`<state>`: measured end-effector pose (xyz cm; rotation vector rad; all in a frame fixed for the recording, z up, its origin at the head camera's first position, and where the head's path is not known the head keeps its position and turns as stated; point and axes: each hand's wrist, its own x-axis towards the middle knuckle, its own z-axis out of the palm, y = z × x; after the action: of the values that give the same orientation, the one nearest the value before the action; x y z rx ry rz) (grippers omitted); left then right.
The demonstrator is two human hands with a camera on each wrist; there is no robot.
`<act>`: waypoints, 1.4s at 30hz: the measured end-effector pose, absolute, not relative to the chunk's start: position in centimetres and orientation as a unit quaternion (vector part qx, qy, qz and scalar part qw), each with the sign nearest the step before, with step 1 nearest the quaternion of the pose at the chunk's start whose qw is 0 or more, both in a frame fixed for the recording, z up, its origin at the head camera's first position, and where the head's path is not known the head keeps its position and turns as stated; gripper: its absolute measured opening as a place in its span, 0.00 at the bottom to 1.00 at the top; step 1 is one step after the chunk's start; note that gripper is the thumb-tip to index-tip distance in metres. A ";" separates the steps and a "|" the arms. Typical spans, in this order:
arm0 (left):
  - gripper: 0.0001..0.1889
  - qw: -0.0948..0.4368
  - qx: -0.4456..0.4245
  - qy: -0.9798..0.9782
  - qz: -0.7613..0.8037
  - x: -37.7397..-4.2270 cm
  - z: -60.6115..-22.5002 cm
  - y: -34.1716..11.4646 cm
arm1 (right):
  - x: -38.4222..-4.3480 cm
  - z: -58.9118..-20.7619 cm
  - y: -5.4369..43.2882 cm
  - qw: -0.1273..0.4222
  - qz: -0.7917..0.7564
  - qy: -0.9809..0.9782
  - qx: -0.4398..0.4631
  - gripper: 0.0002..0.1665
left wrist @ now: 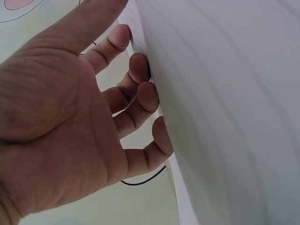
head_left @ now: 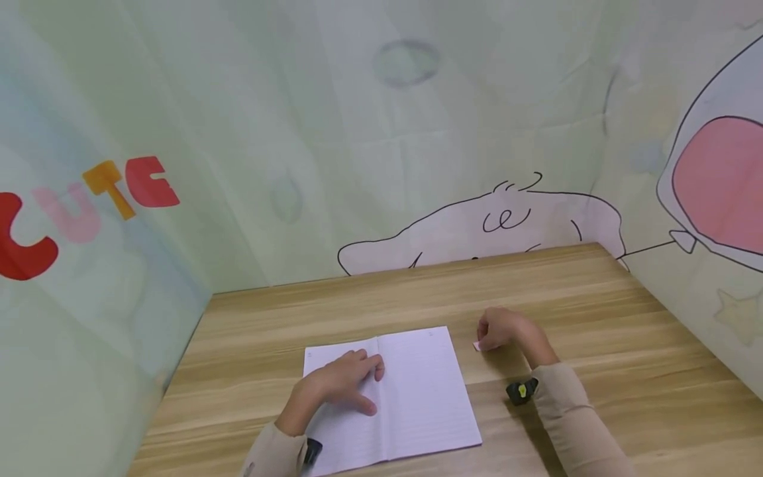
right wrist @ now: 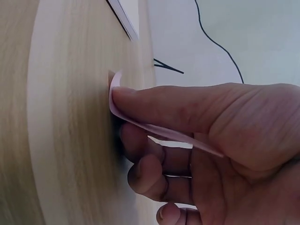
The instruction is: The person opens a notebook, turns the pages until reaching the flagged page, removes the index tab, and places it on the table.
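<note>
An open notebook [head_left: 424, 397] with lined white pages lies on the wooden table. My left hand [head_left: 342, 381] rests on its left page, fingers spread and slightly bent near the centre fold. In the left wrist view, the fingertips [left wrist: 148, 97] touch the paper and nothing lies in the palm. Right of the notebook, my right hand [head_left: 507, 329] pinches a small pink slip of paper [right wrist: 161, 130] between thumb and fingers. The slip is bent, and one end of it is down by the tabletop; whether it sticks there I cannot tell.
The wooden table [head_left: 596, 311] is enclosed by printed cloth walls [head_left: 286, 132] at the back and sides. A black wrist device [head_left: 522, 391] sits at the right cuff, another [head_left: 312, 452] at the left cuff.
</note>
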<state>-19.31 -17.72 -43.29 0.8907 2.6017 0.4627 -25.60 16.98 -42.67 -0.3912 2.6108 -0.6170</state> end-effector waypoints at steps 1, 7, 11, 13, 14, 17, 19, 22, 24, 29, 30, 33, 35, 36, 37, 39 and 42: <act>0.25 0.176 0.314 0.919 0.164 -19.3 -43.3 -17.7 | -25.6 -42.7 17.0 0.216 -0.224 0.941 -0.135 0.10; 0.25 0.176 0.311 0.920 0.163 -19.3 -43.4 -17.7 | -25.6 -42.8 17.0 0.209 -0.215 0.948 -0.108 0.11; 0.25 0.174 0.314 0.919 0.164 -19.2 -43.3 -17.7 | -25.6 -42.8 17.2 0.191 -0.203 0.955 -0.100 0.15; 0.25 0.176 0.315 0.918 0.165 -19.2 -43.3 -17.8 | -25.6 -42.8 17.2 0.184 -0.197 0.958 -0.102 0.17; 0.25 0.178 0.315 0.918 0.166 -19.1 -43.3 -17.8 | -25.6 -42.9 17.2 0.181 -0.195 0.958 -0.103 0.18; 0.25 0.182 0.315 0.917 0.166 -19.1 -43.3 -17.8 | -25.5 -42.9 17.3 0.168 -0.183 0.962 -0.116 0.20; 0.25 0.182 0.315 0.917 0.164 -19.1 -43.3 -17.8 | -25.5 -42.9 17.2 0.159 -0.174 0.964 -0.123 0.22; 0.25 0.177 0.316 0.918 0.162 -19.1 -43.4 -17.8 | -25.5 -42.9 17.2 0.143 -0.161 0.967 -0.136 0.24; 0.25 0.175 0.316 0.918 0.161 -19.1 -43.5 -17.9 | -25.6 -43.1 17.2 0.136 -0.157 0.968 -0.138 0.25; 0.25 0.171 0.316 0.919 0.160 -19.2 -43.6 -17.9 | -25.7 -43.4 17.2 0.131 -0.161 0.968 -0.139 0.26; 0.25 0.170 0.316 0.920 0.160 -19.2 -43.6 -17.9 | -25.7 -43.4 17.3 0.131 -0.165 0.967 -0.141 0.26; 0.25 0.165 0.319 0.919 0.161 -19.1 -43.7 -18.1 | -25.8 -43.7 17.5 0.129 -0.178 0.964 -0.149 0.26; 0.25 0.163 0.321 0.919 0.161 -19.0 -43.7 -18.2 | -25.8 -43.9 17.7 0.131 -0.187 0.962 -0.150 0.27; 0.25 0.162 0.322 0.919 0.162 -19.0 -43.7 -18.2 | -25.9 -44.0 17.7 0.131 -0.189 0.961 -0.150 0.27; 0.25 0.162 0.322 0.918 0.163 -19.0 -43.7 -18.2 | -25.9 -44.0 17.8 0.130 -0.191 0.961 -0.152 0.27; 0.25 0.162 0.322 0.918 0.164 -19.1 -43.8 -18.1 | -25.9 -44.1 17.9 0.129 -0.195 0.961 -0.148 0.27; 0.25 0.164 0.319 0.919 0.164 -19.3 -43.7 -18.0 | -26.0 -44.3 18.0 0.117 -0.200 0.962 -0.142 0.27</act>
<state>-19.26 -18.01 -43.72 0.9081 2.6196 0.4684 -25.99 17.95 -44.29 -0.4152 2.8165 -0.5854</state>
